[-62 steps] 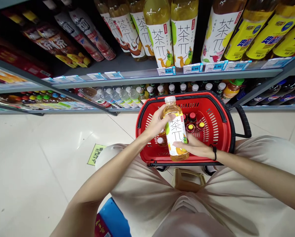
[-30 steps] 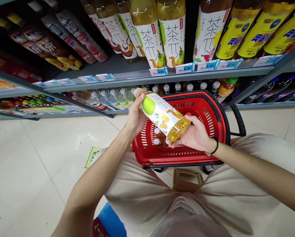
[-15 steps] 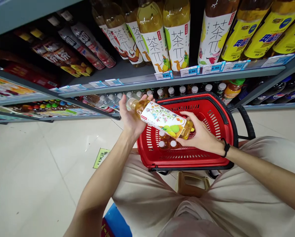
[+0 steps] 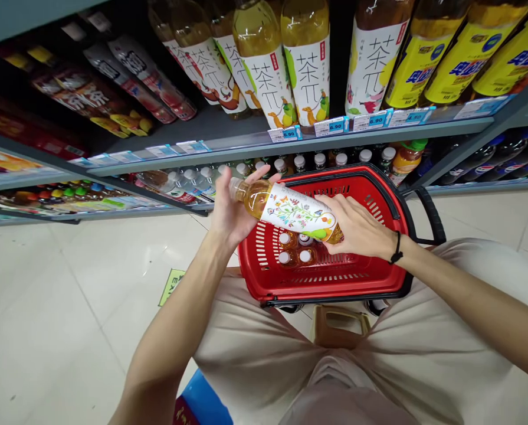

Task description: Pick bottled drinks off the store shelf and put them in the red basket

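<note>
A tea bottle (image 4: 297, 209) with a white label of flowers and fruit lies slanted across both hands, above the red basket (image 4: 365, 274). Its capped neck rests in my left hand (image 4: 235, 209), between the thumb and partly stretched fingers. My right hand (image 4: 358, 227), with a black band at the wrist, is wrapped over the bottle's base and hides part of the label. Below, inside the basket, several white-capped bottles (image 4: 305, 256) of amber drink stand close together.
Ahead, a shelf (image 4: 228, 144) carries rows of tea bottles (image 4: 308, 71) and yellow-labelled bottles (image 4: 461, 68). More bottles fill the lower shelf behind the basket. The basket's black handle (image 4: 432, 215) sticks out right. A tan stool (image 4: 338, 327) is between my legs.
The bottle has rolled about its length, so more flowers and less fruit show. My right hand has shifted from cupping the base to lying over it. The view has moved slightly right.
</note>
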Tool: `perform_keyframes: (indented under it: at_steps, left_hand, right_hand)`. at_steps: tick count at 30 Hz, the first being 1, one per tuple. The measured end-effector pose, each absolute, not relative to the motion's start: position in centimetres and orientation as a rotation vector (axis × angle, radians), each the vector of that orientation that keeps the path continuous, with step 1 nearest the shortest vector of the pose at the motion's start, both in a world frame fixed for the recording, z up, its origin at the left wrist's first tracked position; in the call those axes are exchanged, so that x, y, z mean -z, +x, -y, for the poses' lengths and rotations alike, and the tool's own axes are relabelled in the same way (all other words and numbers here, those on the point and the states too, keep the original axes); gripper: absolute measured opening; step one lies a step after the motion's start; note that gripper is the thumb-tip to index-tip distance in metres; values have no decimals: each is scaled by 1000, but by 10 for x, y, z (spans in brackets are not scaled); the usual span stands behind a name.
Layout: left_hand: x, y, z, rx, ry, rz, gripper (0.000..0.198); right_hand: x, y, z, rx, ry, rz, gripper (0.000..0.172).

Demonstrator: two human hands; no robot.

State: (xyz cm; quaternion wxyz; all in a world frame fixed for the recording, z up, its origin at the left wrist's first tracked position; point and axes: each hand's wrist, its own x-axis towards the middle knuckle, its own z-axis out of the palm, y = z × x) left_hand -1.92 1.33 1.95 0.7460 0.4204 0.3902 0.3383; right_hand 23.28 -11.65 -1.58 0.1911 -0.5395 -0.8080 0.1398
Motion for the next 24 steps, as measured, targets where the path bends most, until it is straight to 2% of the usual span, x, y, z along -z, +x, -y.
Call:
perform_keyframes:
  at_steps: [4,8,15,19,22,24]
  left_hand:
    - [-13,-13,-5,-569,938,-839,66]
    - [-3,1,9,-470,997,-952,51]
    - [32,20,28,-454,1107,-1226,49]
    - [55,34,40,-309,1370,-1205,38]
    - [75,46,53,-153,1629,-1163,29]
    - [91,52,60,-32,1807,-1125,31]
  right_hand:
    - [25,243,111,-662,-1548,2435,110]
    - [41,245,114,-881,-1588,2465,111]
    - [50,237,112,-1055,-1855,2608,81]
    - [45,232,99,-1236,-2007,2705,50]
    - [42,231,89,-1225,-2081,2694,42]
    - [40,234,86,-1146,-2123,2652,41]
